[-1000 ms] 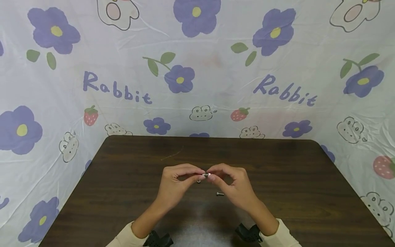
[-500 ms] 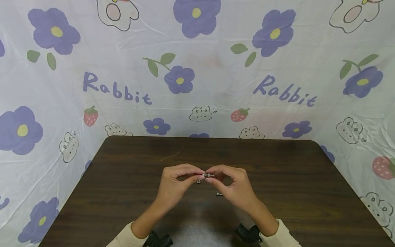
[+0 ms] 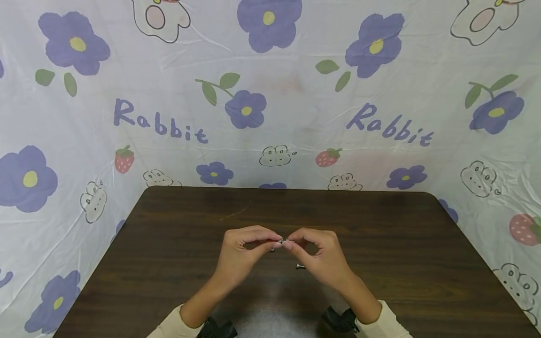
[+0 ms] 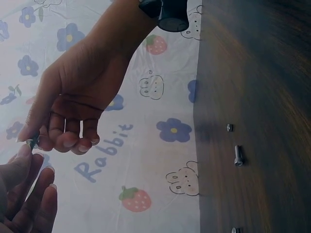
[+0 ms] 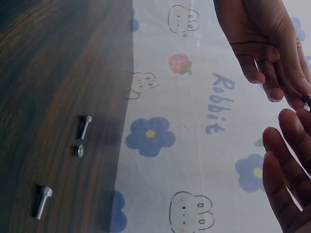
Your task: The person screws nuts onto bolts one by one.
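Note:
In the head view my left hand (image 3: 244, 251) pinches a small silver bolt (image 3: 281, 241) between thumb and fingertips, just above the middle of the table. From the other side my right hand (image 3: 321, 253) pinches the nut on its shank, fingertips close to the left ones. Most of bolt and nut is covered by the fingers. In the left wrist view the right hand (image 4: 82, 87) comes from above and the left hand (image 4: 24, 194) from below, meeting at the dark metal piece (image 4: 32, 142). Their other fingers are loosely bent.
On the dark wooden table (image 3: 169, 263) a loose bolt (image 3: 300, 266) lies near the right hand, and a nut (image 3: 272, 249) behind the left fingers. The right wrist view shows two bolts, one small (image 5: 85, 127) and one nearer (image 5: 43, 201), plus a nut (image 5: 79, 151). A patterned cloth (image 3: 296, 131) hangs behind.
The right fingertips slid off the nut toward the left hand, baring the shank half a second ago. Now they cover the nut again. The left hand has kept its grip and hardly moved.

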Demonstrator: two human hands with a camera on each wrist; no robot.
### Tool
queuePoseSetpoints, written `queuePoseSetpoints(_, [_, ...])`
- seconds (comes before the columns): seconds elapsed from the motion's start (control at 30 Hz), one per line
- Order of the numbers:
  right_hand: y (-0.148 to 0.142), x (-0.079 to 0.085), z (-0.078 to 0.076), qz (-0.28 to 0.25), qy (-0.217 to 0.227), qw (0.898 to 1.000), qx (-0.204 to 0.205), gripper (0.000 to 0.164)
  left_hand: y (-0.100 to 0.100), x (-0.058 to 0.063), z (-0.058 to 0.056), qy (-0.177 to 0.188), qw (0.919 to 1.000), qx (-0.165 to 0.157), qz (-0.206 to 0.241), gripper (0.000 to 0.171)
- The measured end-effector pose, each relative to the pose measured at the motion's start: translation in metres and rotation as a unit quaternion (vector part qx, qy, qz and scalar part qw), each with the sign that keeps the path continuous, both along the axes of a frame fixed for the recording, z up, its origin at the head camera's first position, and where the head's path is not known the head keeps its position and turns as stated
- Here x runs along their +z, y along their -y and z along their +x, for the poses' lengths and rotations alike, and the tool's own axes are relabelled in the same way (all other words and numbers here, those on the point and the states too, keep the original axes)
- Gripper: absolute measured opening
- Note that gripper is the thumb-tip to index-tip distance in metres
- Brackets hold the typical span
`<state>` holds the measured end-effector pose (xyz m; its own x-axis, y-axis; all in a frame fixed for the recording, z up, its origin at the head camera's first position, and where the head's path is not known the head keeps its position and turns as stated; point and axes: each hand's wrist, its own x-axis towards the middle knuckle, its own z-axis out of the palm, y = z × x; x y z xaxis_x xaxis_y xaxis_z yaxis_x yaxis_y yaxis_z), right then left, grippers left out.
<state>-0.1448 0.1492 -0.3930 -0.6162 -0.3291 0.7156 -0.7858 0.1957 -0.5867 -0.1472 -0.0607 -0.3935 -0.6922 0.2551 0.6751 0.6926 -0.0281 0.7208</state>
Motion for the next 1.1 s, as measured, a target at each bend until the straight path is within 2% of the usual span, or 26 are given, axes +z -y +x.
queuePoseSetpoints(0.23, [0.0012, 0.0016, 0.0005, 0.005, 0.015, 1.000, -0.002, 0.026, -0.0014, 0.0002, 0.0003, -0.002, 1.0000, 0.004, -0.001, 0.010])
queuePoseSetpoints(0.4, [0.0004, 0.0030, 0.0006, -0.003, 0.026, 1.000, -0.010, 0.015, -0.0012, 0.0010, -0.0002, 0.003, 1.0000, 0.009, 0.001, 0.010])
queuePoseSetpoints(0.67, [0.0001, 0.0028, 0.0002, -0.013, -0.019, 1.000, -0.003, 0.035, -0.0001, 0.0025, 0.0004, 0.020, 0.9997, 0.008, 0.013, 0.011])
queuePoseSetpoints(1.1, [0.0016, 0.0029, -0.0002, -0.015, -0.022, 1.000, 0.002, 0.029, 0.0002, 0.0025, 0.0008, 0.016, 0.9997, 0.008, 0.014, 0.011])
